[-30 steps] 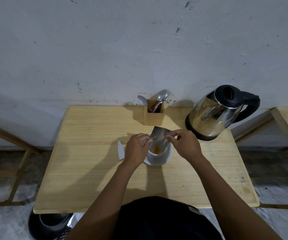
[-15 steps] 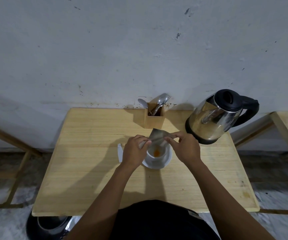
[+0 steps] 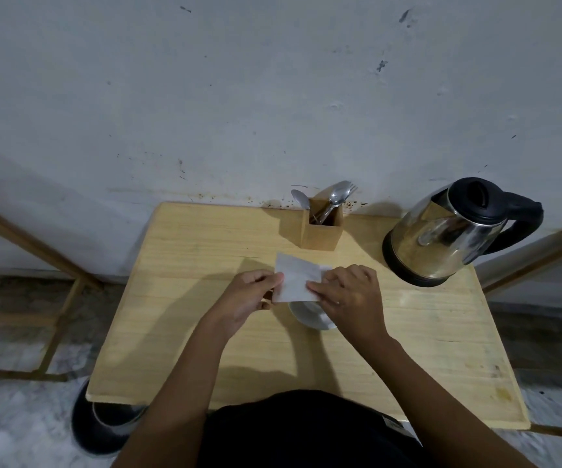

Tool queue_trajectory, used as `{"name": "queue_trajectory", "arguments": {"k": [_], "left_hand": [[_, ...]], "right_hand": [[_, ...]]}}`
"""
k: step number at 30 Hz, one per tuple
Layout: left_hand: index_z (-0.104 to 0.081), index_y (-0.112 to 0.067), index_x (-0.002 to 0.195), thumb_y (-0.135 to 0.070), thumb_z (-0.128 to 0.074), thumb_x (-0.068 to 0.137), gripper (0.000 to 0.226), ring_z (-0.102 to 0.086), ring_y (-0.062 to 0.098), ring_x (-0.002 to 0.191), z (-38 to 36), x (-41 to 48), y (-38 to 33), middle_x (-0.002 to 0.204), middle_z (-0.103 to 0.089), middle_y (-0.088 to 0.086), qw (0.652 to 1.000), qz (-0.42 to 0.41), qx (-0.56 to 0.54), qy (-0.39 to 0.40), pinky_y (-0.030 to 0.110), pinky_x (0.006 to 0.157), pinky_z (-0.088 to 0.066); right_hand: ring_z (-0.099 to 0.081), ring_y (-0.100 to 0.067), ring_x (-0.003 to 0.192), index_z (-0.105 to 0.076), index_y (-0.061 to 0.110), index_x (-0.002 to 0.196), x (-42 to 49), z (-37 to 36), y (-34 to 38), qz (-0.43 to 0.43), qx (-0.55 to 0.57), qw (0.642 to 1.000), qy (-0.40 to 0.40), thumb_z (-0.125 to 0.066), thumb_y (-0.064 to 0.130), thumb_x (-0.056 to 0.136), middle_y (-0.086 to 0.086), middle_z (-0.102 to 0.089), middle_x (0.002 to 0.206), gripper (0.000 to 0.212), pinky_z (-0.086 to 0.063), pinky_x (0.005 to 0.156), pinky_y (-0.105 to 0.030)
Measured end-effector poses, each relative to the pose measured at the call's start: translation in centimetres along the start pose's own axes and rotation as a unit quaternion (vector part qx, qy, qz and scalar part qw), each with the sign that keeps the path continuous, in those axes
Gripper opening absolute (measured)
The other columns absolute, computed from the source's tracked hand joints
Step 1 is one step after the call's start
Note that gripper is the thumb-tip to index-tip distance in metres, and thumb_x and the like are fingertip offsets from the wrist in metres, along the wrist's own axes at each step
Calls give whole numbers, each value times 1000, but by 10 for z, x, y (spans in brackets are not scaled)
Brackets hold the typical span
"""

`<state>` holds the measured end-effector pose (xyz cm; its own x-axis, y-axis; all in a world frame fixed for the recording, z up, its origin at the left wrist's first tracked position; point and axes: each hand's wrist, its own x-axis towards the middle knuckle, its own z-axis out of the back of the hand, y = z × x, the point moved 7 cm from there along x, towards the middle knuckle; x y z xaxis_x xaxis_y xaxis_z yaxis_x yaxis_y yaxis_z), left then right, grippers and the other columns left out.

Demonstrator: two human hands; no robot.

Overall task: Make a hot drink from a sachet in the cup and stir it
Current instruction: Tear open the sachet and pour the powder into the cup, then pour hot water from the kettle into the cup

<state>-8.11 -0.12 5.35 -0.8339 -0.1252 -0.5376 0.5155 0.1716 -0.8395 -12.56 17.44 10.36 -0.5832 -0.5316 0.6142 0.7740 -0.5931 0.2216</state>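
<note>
Both hands, left and right, pinch the flat silvery foil sachet over the white ceramic cup on the pale wooden surface

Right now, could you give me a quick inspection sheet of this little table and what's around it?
Surface: wooden table, set against the wall.
Job's things: sachet held flat over the white cup; steel kettle back right; spoons in the wooden holder.
Clutter: nothing seen.
Hands: left hand and right hand each pinch one side of the sachet.
Cables: nothing seen.
Surroundings: stained wall; dark bin under the table's left corner.
</note>
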Motion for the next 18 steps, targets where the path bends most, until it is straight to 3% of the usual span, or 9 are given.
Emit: {"name": "queue_trajectory", "arguments": {"k": [2,5,9,12,15,18], "left_hand": [[-65,-14,70,-31,-59,90,27,-55,16,67,12,1,9,67,-63,1,999,-12,13,-43,29,65,-44],[-66,-11,71,-31,-60,89,27,-54,19,62,41,6,33,65,-60,7,982,-1,63,-178,31,64,-45],[-50,-11,52,-25,-60,87,39,-47,22,60,56,16,64,54,-49,5,957,17,116,-264,31,64,-38],[-46,-13,50,-21,-59,88,41,-54,30,65,58,22,73,54,-53,9,936,12,191,-294,28,62,-34],[-64,-11,78,-30,-57,88,23,-65,35,85,56,23,71,82,-70,13,899,21,303,-314,34,69,-44],[-60,-15,111,-34,-56,87,31,-64,33,97,53,27,67,99,-70,9,845,9,434,-313,39,82,-45]], "right_hand": [[-58,-19,83,-76,25,96,-3,-11,-2,-35,-7,998,51,-73,28,80,4,-68,92,17,-38,79,-35],[-58,-18,96,-69,27,114,-10,-20,-18,-148,17,978,145,-66,46,80,3,-63,107,39,-44,86,-36],[-46,-25,127,-48,27,140,-32,-36,-47,-329,81,908,246,-66,59,79,-7,-46,142,71,-43,101,-46],[-44,-23,129,-39,30,139,-44,-48,-54,-372,110,873,295,-65,69,70,-5,-41,144,83,-46,99,-45],[-53,-19,112,-40,33,130,-44,-52,-54,-366,115,873,303,-65,69,66,2,-49,128,77,-52,86,-45],[-54,-17,108,-38,35,131,-45,-53,-52,-359,114,876,302,-68,66,68,2,-50,123,76,-53,82,-41]]}}
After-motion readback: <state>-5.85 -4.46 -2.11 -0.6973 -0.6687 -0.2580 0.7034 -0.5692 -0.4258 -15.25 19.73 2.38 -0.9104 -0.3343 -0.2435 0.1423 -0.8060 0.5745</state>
